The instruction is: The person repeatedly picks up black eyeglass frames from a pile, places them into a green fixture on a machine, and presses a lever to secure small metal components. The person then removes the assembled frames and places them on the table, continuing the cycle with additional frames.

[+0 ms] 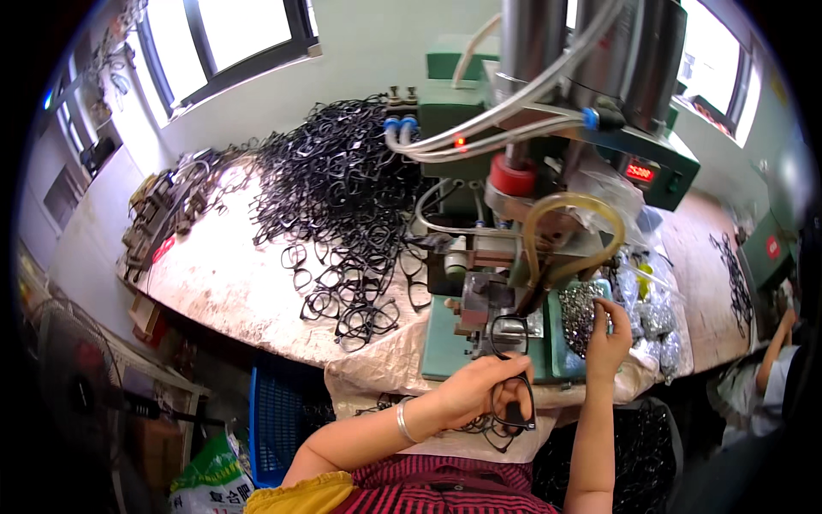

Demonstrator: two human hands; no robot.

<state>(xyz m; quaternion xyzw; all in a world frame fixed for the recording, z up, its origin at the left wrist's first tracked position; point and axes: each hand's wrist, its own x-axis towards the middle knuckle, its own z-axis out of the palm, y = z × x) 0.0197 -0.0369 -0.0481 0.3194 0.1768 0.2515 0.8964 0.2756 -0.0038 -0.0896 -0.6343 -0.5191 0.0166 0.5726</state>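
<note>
Stained and pale, the table (214,295) is covered at its near edge by a wrinkled brown sheet (364,370). Just above that edge, a black eyeglass frame (533,401) is gripped near its middle by the curled left hand (484,387), one rim showing above the fingers and the other below. Little weight is to be expected; the thin, plastic-looking rims should be stiff yet springy, smooth enough to slip and easily scratched, so hold is best taken at the bridge or a rim, not by a slender arm. Beside the press (512,176), the right hand (610,343) is held over a green tray (568,369) of small metal parts (579,319), thumb and fingertips close together; whether anything is pinched cannot be told. Toward the far edge, similar frames (334,171) are heaped before the wall (377,51).
</note>
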